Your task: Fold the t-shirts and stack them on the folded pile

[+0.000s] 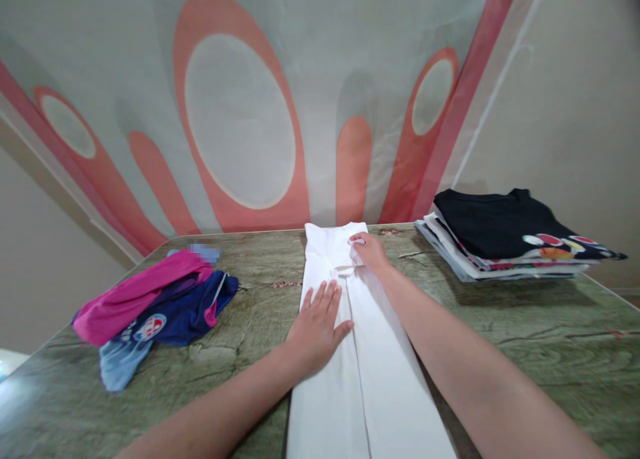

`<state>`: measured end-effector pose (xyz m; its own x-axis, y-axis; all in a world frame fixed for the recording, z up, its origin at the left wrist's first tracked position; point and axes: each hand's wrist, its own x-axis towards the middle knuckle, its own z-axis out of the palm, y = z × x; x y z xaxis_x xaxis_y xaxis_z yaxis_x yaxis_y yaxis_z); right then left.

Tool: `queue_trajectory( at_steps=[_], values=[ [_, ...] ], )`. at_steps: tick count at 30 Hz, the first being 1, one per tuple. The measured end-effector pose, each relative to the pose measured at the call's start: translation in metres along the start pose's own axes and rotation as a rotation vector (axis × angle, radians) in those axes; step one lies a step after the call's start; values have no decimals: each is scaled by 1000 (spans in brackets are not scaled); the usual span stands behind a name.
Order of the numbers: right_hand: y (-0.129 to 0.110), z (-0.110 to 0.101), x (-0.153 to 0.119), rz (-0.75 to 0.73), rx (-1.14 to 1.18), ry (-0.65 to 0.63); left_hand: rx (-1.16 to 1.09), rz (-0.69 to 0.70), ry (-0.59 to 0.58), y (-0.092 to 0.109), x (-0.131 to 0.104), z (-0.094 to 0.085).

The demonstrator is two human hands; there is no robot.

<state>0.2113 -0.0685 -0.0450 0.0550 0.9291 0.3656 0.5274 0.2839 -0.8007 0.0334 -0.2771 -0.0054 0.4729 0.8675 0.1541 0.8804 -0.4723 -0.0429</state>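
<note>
A white garment [330, 392], folded into a long narrow strip, lies lengthwise down the middle of the table, its two side folds meeting along a centre line. My left hand [320, 326] rests flat on the strip's left half with fingers spread. Farther up, my right hand [369, 251] pinches a bit of the white cloth near the far end, at the right side. The cloth is bunched and creased between the two hands. The strip's near end runs out of the bottom of the view.
On the left lies a loose heap of pink, navy and light blue clothes [175, 312]. A stack of folded shirts [500, 226], black on top, stands at the back right. The wood-patterned table [260, 339] ends at a wall with a pink-and-white printed backdrop [320, 112].
</note>
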Motion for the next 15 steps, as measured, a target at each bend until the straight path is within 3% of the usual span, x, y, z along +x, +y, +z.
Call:
queue_trajectory(
  at_steps=[6,11,15],
  values=[
    [2,0,0,2,-19,0,-24,78,-35,2,-25,-10],
    [2,0,0,-3,-8,2,-22,231,-55,15,-77,-33],
    [0,1,-1,-3,12,-6,68,392,31,27,-121,-24]
  ],
)
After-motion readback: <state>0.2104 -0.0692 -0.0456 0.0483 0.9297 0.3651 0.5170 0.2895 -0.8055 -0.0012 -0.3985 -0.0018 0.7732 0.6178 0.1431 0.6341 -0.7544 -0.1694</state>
